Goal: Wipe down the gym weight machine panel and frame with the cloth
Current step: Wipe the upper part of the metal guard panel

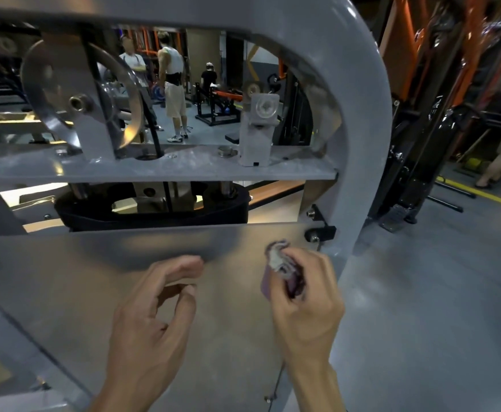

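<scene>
right hand (304, 304) gripping cloth (279, 263), on panel (94, 263)

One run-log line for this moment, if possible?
right hand: holds cloth at panel | left hand: holds nothing

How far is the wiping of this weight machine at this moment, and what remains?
Nothing visible proves any part finished; the panel shows no clear wipe marks. In hand: the right hand grips the bunched cloth against the panel's upper right area, near the curved frame. The left hand hovers, loosely curled, holding nothing. The frame and the dusty-looking shelf above seem left.
</scene>
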